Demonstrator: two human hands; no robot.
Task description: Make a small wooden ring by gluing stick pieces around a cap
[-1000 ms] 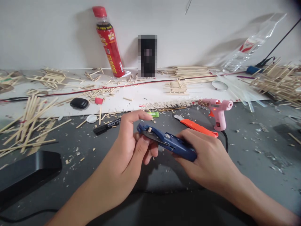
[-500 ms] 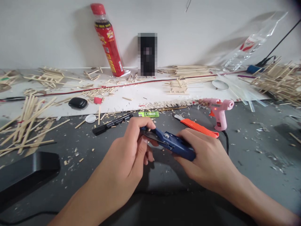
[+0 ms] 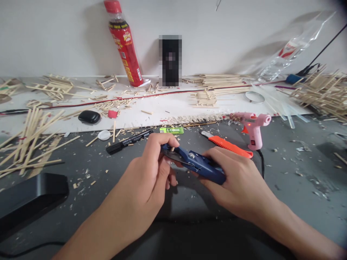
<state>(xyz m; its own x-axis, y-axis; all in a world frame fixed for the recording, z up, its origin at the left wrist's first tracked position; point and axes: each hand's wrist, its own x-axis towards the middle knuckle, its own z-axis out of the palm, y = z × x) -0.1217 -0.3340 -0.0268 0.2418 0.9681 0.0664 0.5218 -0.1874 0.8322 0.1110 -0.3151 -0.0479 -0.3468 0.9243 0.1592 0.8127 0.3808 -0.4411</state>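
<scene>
My right hand (image 3: pixel 235 177) is wrapped around the handles of blue shears (image 3: pixel 204 168), which have a silver pivot screw and point up and to the left. At their jaws, my left hand (image 3: pixel 150 173) is closed, its index finger bent over the tip and its thumb below. A short end of a thin wooden stick (image 3: pixel 172 148) shows between the blade and the blue jaw, next to my left fingertips. My fingers hide the rest of the stick.
Beyond my hands lie a black marker (image 3: pixel 130 142), a green packet (image 3: pixel 171 130) and an orange utility knife (image 3: pixel 227 145) with its blade out. A pink glue gun (image 3: pixel 255 128) stands to the right. Wooden sticks (image 3: pixel 35 144) are heaped at left; a red bottle (image 3: pixel 126 50) leans at the back.
Both hands and the shears stay almost in place. The view has shifted very slightly.
</scene>
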